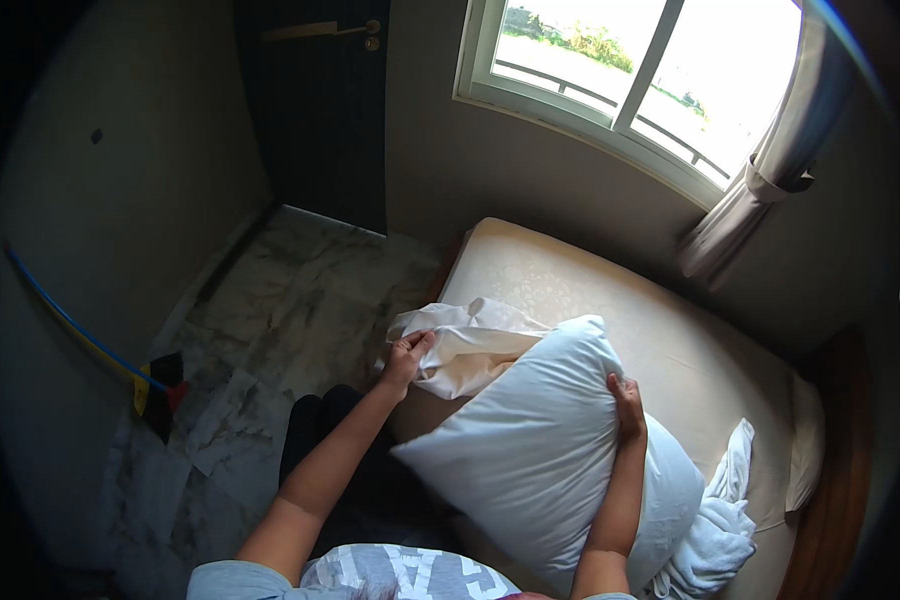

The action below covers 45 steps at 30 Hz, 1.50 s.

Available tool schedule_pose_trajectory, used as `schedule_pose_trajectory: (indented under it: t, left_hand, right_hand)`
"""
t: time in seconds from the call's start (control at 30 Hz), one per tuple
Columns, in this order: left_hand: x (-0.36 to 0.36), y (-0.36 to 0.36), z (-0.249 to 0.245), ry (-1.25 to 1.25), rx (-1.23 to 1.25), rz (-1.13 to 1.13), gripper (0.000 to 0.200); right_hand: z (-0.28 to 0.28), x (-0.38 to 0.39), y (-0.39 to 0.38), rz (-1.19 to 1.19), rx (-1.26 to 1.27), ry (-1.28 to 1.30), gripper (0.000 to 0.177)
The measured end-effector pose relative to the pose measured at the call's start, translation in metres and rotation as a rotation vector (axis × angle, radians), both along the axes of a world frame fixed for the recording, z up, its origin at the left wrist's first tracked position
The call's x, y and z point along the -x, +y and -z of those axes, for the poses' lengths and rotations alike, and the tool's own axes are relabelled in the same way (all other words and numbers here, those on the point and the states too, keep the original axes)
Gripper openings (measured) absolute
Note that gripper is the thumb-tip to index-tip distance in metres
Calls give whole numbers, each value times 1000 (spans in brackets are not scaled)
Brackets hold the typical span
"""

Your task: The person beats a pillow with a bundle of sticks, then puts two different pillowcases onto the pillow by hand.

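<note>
A white pillow (530, 440) lies tilted across the near side of the bed, in front of my body. My right hand (626, 405) grips its right edge, thumb on top. My left hand (408, 360) is closed on a cream cloth (470, 345), which is bunched up and partly open beside the pillow's upper left edge. Beneath the right part of the pillow, another white pillow (670, 490) shows. A crumpled white towel (712, 535) rests to its right.
The bed's mattress (590, 290) stands below a window (610, 122) with a tied curtain (740, 215). A wooden headboard (832, 500) is at the right. On the left are a dark door (315, 120), marble floor (270, 300) and a blue-and-yellow stick-like object (85, 335).
</note>
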<state>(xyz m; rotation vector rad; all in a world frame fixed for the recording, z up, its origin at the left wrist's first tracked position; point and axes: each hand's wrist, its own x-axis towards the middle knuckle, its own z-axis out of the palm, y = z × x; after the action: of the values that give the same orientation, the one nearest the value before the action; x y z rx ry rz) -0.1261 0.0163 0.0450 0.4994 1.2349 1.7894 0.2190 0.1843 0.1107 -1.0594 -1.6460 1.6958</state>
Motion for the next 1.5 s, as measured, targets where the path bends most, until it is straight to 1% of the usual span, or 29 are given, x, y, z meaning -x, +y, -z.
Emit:
schedule_pose_trajectory:
  t: [0.03, 0.1, 0.17, 0.27, 0.4, 0.43, 0.5, 0.57, 0.6, 0.7, 0.73, 0.8, 0.83, 0.87, 0.9, 0.93, 0.97, 1.0, 1.07, 1.1, 1.17, 1.2, 1.23, 1.27, 1.37, 1.4, 1.43, 1.47, 1.5]
  left_hand:
    - [2, 10, -2, 2, -27, -6, 20]
    - [-4, 21, -28, 24, -10, 113, 22]
    - [-16, 25, -53, 120, -15, 237, 24]
    - [-41, 18, -67, 349, -11, 432, 24]
    - [-59, -13, -56, 485, 56, 802, 23]
    - [-61, -28, -60, 508, 97, 891, 22]
    - [-63, -58, -61, 706, 138, 1080, 22]
    - [-59, -90, -48, 665, 133, 1164, 22]
    - [-49, -104, -33, 660, 94, 1150, 27]
    - [-29, -140, -16, 431, 104, 523, 34]
    - [-20, -144, -13, 703, 151, 528, 37]
    - [-10, -151, -3, 1235, 247, 512, 43]
    - [-9, -154, 11, 1189, 268, 473, 43]
    - [-9, -158, 30, 1139, 288, 430, 43]
    - [-10, -160, 45, 1090, 307, 384, 44]
    - [-12, -162, 54, 1016, 345, 353, 33]
    - [-12, -164, 60, 1034, 356, 351, 29]
    - [-12, -164, 65, 1049, 366, 347, 26]
    - [-14, -165, 73, 1068, 417, 346, 16]
    - [-15, -165, 72, 1042, 402, 384, 16]
    - [-13, -162, 66, 1004, 365, 467, 15]
    - [-12, -159, 62, 869, 310, 507, 17]
    - [-13, -157, 57, 733, 257, 548, 20]
    - [-14, -156, 54, 596, 209, 591, 22]
    - [-19, -142, 54, 435, -70, 646, 37]
    - [-23, -138, 44, 436, -61, 695, 47]
    - [-27, -135, 49, 430, -24, 648, 46]
    - [-30, -133, 58, 424, 13, 600, 45]
    - [-32, -130, 64, 421, 48, 547, 45]
  right_hand:
    - [-1, 8, -12, -88, 19, 5, 36]
    - [24, 34, -35, -281, 8, -66, 33]
    - [39, 55, -42, -324, 8, -90, 31]
    - [32, 71, -39, -290, 201, -110, 31]
    - [63, 77, -25, -226, 246, -36, 38]
    - [71, 80, -20, -136, 133, 49, 38]
    - [94, 87, -10, 39, -87, 219, 38]
    - [104, 72, 14, 17, 117, 320, 38]
    - [110, 62, 27, 6, 218, 374, 38]
    - [134, 46, 48, -19, 151, 442, 33]
    - [134, 46, 47, -93, 191, 489, 33]
    - [130, 45, 42, -149, 133, 301, 34]
    - [129, 43, 38, -181, 107, 202, 35]
    - [101, 46, 22, -229, -112, -50, 35]
    - [86, 44, 18, -314, -173, -226, 36]
    - [75, 40, 17, -397, -236, -402, 38]
    - [66, 37, 16, -480, -301, -578, 39]
    - [61, 31, 7, -410, -305, -451, 35]
    - [39, 15, -9, -287, -336, -675, 28]
    - [33, 9, -13, -220, -355, -782, 27]
    - [36, -5, -17, -53, -286, -289, 25]
    - [38, -13, -16, 33, -245, -38, 26]
    - [45, -22, -9, 78, -287, 57, 26]
    - [44, -27, -5, 105, -252, 93, 27]
    - [50, -29, 6, 175, -183, 104, 32]
    - [69, -33, 21, 178, -282, -77, 30]
    - [84, -39, 36, 178, -380, -263, 29]
    - [78, -31, 36, 182, -587, -729, 25]
    - [53, -12, 20, 129, -721, -1050, 19]
